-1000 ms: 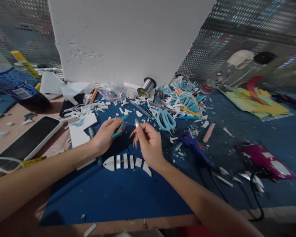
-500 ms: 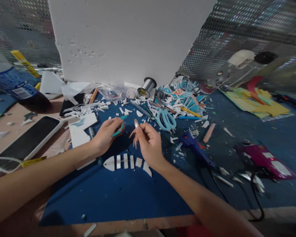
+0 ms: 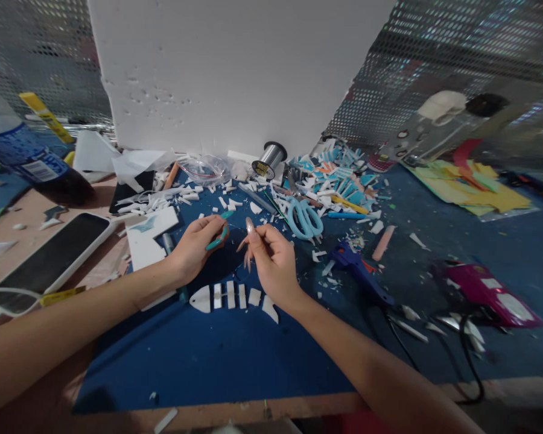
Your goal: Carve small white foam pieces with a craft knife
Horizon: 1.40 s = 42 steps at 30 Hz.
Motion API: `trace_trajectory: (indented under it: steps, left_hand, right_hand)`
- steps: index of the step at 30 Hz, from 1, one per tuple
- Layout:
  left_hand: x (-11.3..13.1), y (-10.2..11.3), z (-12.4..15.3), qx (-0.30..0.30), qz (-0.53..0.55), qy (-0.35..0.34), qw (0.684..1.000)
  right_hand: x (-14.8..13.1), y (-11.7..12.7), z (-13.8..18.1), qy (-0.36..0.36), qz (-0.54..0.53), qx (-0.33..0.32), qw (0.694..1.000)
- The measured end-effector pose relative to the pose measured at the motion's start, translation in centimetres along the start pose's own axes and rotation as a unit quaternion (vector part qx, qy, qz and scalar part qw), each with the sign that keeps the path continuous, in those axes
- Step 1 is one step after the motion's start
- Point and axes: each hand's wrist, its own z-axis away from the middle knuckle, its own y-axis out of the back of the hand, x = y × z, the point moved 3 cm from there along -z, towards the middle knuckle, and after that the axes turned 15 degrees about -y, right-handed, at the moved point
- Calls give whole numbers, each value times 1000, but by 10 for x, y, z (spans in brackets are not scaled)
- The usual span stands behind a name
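Observation:
My left hand (image 3: 198, 244) is closed around a small tool with curved teal handles (image 3: 216, 242); its working end is hidden, so I cannot tell its kind. Close by, my right hand (image 3: 274, 259) pinches thumb against fingers, long nails pointing left. A faint thin line seems to run between the two hands. Below them on the blue mat (image 3: 217, 367) lie white foam pieces laid out as a fish skeleton: a pointed head (image 3: 201, 299), several rib strips (image 3: 230, 295) and a tail (image 3: 270, 310). A spool of thin line (image 3: 270, 160) rests behind the hands.
Light blue scissors (image 3: 304, 219) lie beyond my right hand, before a heap of foam scraps (image 3: 339, 175). A blue glue gun (image 3: 359, 271) with a cord sits to the right. A phone (image 3: 52, 259) and a dark drink bottle (image 3: 36, 160) are at left. A white foam board (image 3: 239, 78) stands behind.

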Motion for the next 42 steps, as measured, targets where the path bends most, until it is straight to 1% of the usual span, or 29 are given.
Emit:
trace_trajectory:
  steps: [7, 13, 18, 21, 24, 28, 34, 39, 42]
  left_hand:
    - [-2, 1, -1, 7, -14, -8, 1000]
    - [-3, 3, -2, 5, -66, -54, 996]
    - [-2, 4, -3, 6, -81, -82, 993]
    - [0, 3, -3, -5, -93, -108, 990]
    - [1, 3, -2, -16, -100, -130, 986]
    - [2, 3, -1, -17, -101, -141, 985]
    - [5, 3, -4, -31, -79, -135, 987]
    - [11, 5, -9, -38, -59, -97, 993]
    - [15, 4, -10, -53, -69, -75, 993]
  right_hand:
    - [0, -1, 0, -2, 9, -6, 1000]
    - [2, -3, -2, -8, 27, -9, 1000]
    - [3, -5, -3, -20, 12, -26, 999]
    - [6, -7, -4, -32, 3, -38, 999]
    - [9, -8, -6, -53, -23, -46, 997]
    - [10, -9, -9, -76, -62, -67, 993]
    - [11, -11, -11, -95, -103, -117, 983]
    - [10, -11, -12, -101, -129, -141, 976]
    - [9, -11, -12, -107, -140, -148, 973]
